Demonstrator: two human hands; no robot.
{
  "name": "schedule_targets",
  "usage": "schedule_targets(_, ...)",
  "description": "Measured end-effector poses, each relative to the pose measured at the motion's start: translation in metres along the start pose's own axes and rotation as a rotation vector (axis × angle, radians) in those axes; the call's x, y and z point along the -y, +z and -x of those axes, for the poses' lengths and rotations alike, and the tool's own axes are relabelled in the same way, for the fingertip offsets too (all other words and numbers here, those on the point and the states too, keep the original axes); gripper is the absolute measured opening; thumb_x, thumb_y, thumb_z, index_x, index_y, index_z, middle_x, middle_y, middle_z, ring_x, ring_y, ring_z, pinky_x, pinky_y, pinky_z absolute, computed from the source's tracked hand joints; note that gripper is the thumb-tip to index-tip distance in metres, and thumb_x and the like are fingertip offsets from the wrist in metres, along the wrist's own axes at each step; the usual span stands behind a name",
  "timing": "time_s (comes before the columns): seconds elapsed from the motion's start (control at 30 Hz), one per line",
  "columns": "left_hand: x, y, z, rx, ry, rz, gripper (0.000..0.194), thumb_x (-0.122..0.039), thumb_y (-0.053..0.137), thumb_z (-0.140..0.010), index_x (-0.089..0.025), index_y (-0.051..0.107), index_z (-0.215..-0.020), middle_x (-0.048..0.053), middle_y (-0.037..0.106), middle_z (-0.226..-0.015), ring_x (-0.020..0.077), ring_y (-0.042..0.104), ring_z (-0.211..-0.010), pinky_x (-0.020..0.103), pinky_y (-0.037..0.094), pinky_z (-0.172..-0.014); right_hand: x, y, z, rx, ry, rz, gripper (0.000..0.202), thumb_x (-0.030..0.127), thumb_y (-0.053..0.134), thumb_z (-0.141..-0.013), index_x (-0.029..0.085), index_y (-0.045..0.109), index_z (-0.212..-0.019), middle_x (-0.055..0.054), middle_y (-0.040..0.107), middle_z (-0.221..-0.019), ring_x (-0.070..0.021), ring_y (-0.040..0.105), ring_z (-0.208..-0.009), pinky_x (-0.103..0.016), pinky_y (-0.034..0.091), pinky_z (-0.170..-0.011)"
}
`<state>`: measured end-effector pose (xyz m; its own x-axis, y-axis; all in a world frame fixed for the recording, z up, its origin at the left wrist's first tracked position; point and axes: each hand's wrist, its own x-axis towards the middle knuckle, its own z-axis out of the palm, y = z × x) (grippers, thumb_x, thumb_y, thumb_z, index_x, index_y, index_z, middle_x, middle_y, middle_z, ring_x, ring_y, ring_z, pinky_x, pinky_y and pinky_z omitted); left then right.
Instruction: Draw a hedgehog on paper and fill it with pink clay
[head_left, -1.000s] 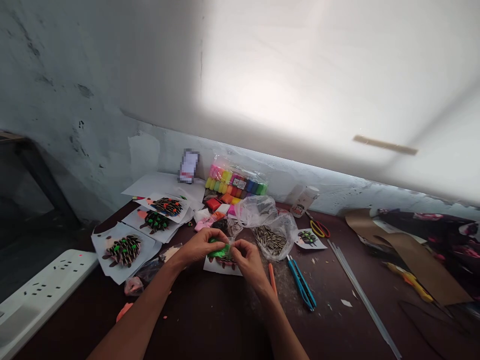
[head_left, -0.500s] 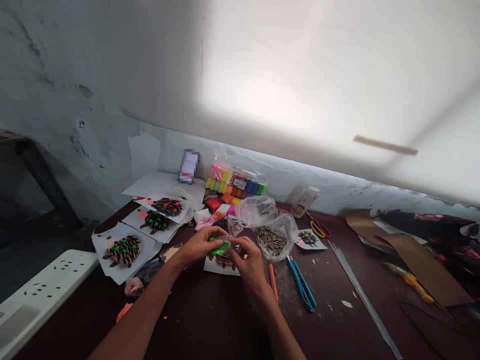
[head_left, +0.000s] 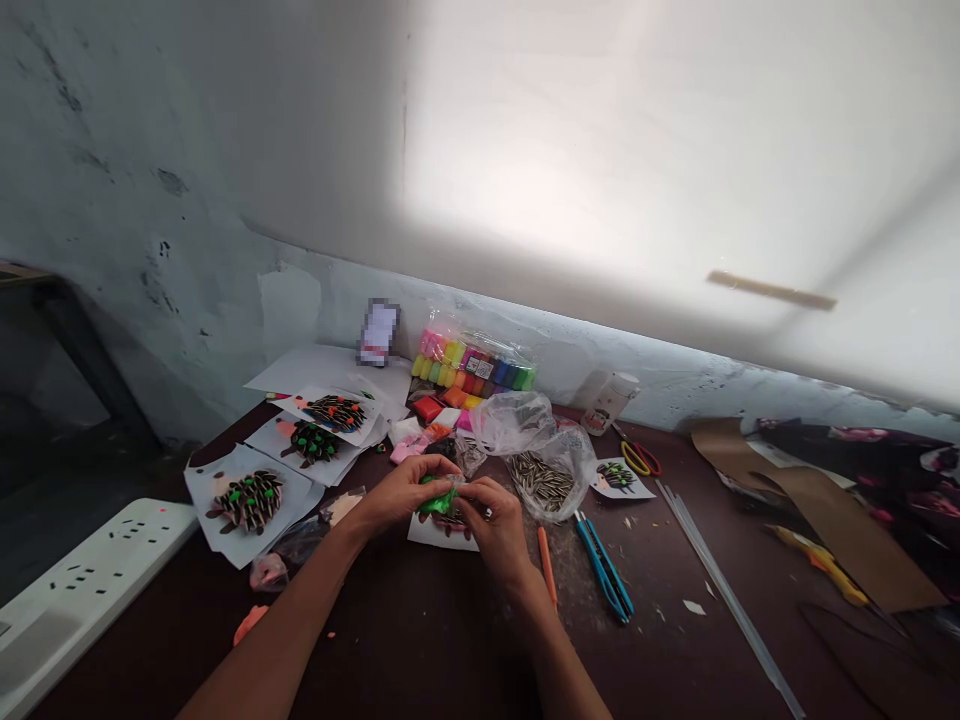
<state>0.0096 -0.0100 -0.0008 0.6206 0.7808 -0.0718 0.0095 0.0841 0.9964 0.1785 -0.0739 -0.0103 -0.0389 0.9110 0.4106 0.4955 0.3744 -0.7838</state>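
My left hand point(head_left: 401, 497) is closed on a bag of green modelling clay point(head_left: 439, 497), which looks wrapped in clear plastic. Pinched together at the bag's right side are the fingers of my right hand point(head_left: 493, 520), seemingly on its plastic edge. Below both hands lies a white paper point(head_left: 442, 535) bearing a seed-covered hedgehog, mostly hidden by the fingers. To the right, an open clear bag holds striped sunflower seeds point(head_left: 541, 482). Several finished-looking hedgehogs, such as one with green dots point(head_left: 251, 498), lie on papers at the left.
A pack of coloured clay point(head_left: 476, 368) leans near the wall. Right of my hands lie an orange stick point(head_left: 547, 565), a blue cutter point(head_left: 604, 570), scissors point(head_left: 639, 458) and clear glue sticks point(head_left: 727, 595). A white bottle point(head_left: 611, 403) stands behind. A power strip point(head_left: 90, 590) occupies the left edge.
My right fingers have shifted slightly left and closer to my left hand at the green clay bag. Everything on the table stays in place.
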Motion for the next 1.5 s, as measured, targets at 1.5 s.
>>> schedule_targets(1.5, -0.009, 0.002, 0.0, -0.187, 0.024, -0.063, 0.042, -0.041, 0.067, -0.071, -0.014, 0.069, -0.104, 0.005, 0.071, -0.088, 0.0122, 0.059, -0.056, 0.023, 0.045, -0.048, 0.005, 0.0, -0.001, -0.276, 0.021, 0.11, 0.013, 0.021, 0.054, -0.085, 0.019, 0.063, -0.075, 0.0, 0.06, -0.072, -0.0125, 0.052, -0.062, -0.024, 0.042, -0.059)
